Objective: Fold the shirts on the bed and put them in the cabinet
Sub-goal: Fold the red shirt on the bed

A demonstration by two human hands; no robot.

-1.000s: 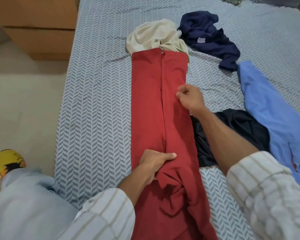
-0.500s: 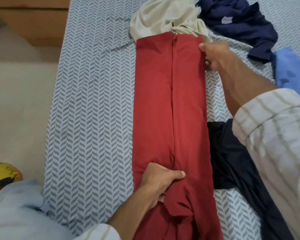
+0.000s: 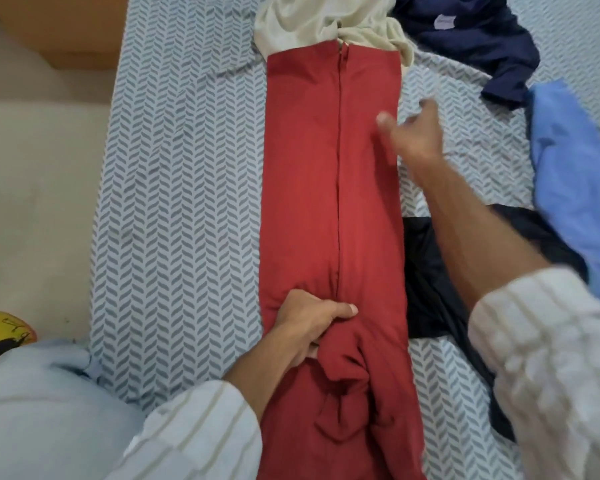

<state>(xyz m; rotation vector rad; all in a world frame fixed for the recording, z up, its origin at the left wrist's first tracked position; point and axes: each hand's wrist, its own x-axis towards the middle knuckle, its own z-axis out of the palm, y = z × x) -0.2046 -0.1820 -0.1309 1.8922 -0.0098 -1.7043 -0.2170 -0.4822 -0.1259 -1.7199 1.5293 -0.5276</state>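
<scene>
We have the red shirt (image 3: 333, 202) folded into one long strip mid-bed (image 3: 187, 168), its long axis running 6 to 12 o'clock, far end touching the cream shirt (image 3: 326, 22). It awaits crosswise folds; navy (image 3: 482, 39), blue (image 3: 575, 174) and black (image 3: 430, 271) shirts at 1 to 4 o'clock lie unfolded. Our left hand (image 3: 309, 323) grips the near end; our right hand (image 3: 413, 133) hovers with blurred fingers loosely spread, holding nothing.

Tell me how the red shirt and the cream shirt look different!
The red shirt lies flat in a long, neat strip, its two folded sides meeting down the middle; the cream shirt sits crumpled in a heap. The left hand grips the red shirt near its bunched near end, while no hand touches the cream shirt. The red shirt's far end overlaps the cream shirt. Both lie on the bed.
</scene>
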